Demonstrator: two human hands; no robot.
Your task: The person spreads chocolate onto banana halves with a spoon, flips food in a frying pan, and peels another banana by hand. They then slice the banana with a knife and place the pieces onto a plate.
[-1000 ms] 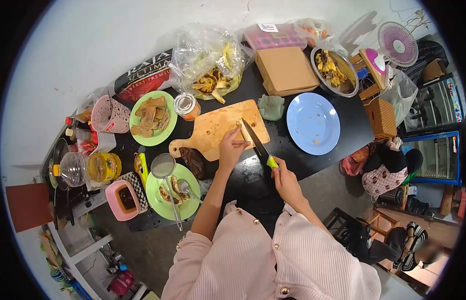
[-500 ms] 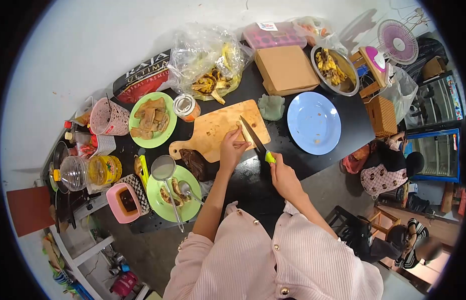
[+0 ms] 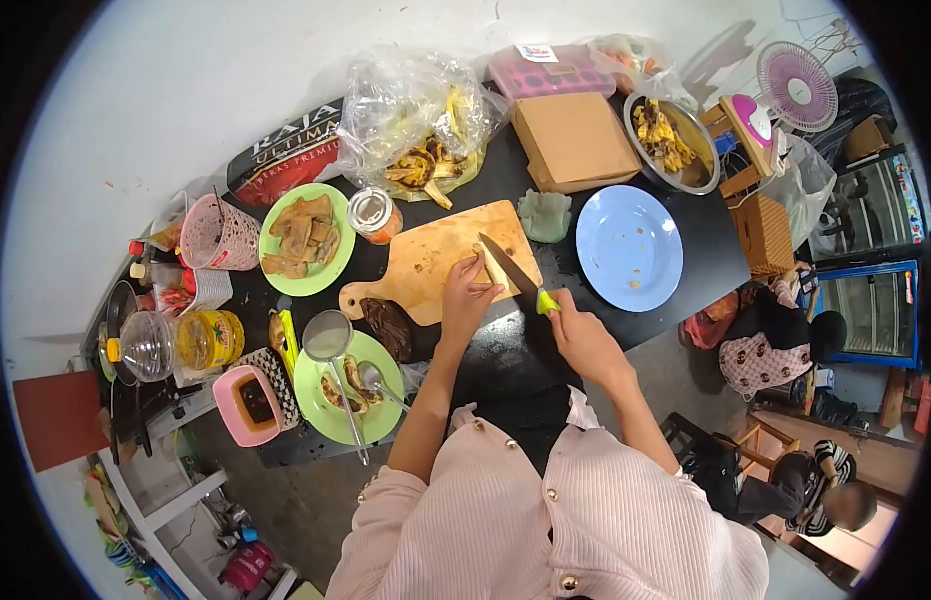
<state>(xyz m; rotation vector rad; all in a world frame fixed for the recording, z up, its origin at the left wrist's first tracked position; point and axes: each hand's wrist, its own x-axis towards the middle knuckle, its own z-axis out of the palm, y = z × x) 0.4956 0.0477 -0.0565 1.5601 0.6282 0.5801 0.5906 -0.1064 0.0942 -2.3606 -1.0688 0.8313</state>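
Observation:
A wooden cutting board (image 3: 415, 265) lies on the black table, its handle toward the left. At its right part, my left hand (image 3: 469, 300) has its fingers closed on a pale, peeled banana (image 3: 498, 274). My right hand (image 3: 585, 338) grips the green handle of a knife (image 3: 515, 264). The dark blade runs along the banana's right side, its tip near the banana's far end. A blue plate (image 3: 603, 235) with a few crumbs sits right of the board. A crumpled translucent plastic bag (image 3: 543, 215) lies between them.
Left of the board are a green plate of brown slices (image 3: 303, 240), an opened can (image 3: 375, 215) and a dark plastic bag (image 3: 387, 328). A skimmer (image 3: 328, 336) rests across another green plate. Behind stand a bag of peels (image 3: 425, 165), a cardboard box (image 3: 573, 140) and a metal bowl (image 3: 710, 170).
My right hand has moved slightly right and the knife blade has tilted, showing more of its flat side. My left hand stays on the banana, almost unmoved.

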